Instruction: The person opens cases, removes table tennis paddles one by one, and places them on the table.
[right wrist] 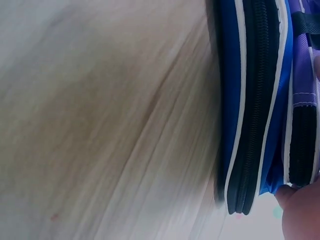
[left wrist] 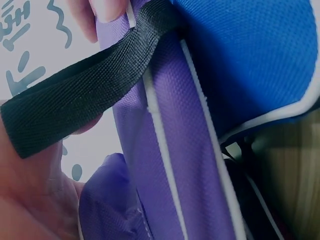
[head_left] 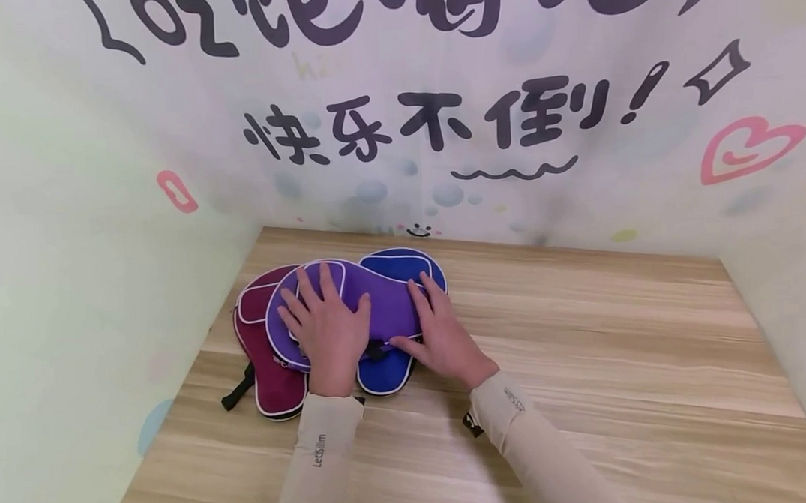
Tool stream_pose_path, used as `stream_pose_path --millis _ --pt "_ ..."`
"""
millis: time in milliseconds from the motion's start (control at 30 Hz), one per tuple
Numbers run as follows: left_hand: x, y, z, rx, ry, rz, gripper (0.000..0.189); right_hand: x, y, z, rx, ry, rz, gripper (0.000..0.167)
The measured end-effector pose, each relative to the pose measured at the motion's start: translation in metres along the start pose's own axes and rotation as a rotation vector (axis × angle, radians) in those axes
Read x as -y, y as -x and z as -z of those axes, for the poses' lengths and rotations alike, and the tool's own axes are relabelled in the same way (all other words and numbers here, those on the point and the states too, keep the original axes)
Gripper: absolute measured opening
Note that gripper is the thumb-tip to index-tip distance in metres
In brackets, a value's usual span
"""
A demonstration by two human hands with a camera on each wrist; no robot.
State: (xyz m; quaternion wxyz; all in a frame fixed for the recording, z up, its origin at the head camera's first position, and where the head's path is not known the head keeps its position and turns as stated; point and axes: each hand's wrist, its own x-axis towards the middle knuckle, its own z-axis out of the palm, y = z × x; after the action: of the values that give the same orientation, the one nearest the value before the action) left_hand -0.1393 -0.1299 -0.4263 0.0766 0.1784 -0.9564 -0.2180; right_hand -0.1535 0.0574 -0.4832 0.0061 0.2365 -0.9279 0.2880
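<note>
A purple gourd-shaped paddle case (head_left: 381, 305) with white piping lies across a maroon paddle case (head_left: 281, 388) and a blue paddle case (head_left: 388, 372). My left hand (head_left: 332, 333) rests on the wide end of the purple case, fingers spread and straight. At its narrow end my right hand (head_left: 447, 339) holds the case, thumb on the near edge and fingers at the far side. A black strap (left wrist: 85, 95) loops off the purple case's edge in the left wrist view. The zipped side of the blue case (right wrist: 232, 100) shows in the right wrist view.
The cases lie on a wood-grain table (head_left: 603, 348), toward its back left. Behind it stands a white printed wall (head_left: 496, 217), with a pale side wall (head_left: 74, 296) at the left. A black strap (head_left: 239, 390) sticks out from the maroon case.
</note>
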Motion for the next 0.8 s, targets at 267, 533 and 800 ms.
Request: stream_pose_path --millis 267,533,800 --pt "0.0010 -0.0014 -0.0020 -0.007 -0.009 0.005 0.079 -0.0022 -0.0008 -0.0004 -0.001 -0.030 0.011 0.102" --pt "0.0010 -0.0026 -0.0001 -0.068 -0.009 -0.029 0.062 -0.0033 0.0010 0.0024 -0.023 -0.060 0.000 0.100" --pt "-0.0020 -0.0034 0.0074 -0.086 0.004 -0.078 0.055 -0.0084 0.0089 0.0033 -0.076 -0.048 0.021 0.098"
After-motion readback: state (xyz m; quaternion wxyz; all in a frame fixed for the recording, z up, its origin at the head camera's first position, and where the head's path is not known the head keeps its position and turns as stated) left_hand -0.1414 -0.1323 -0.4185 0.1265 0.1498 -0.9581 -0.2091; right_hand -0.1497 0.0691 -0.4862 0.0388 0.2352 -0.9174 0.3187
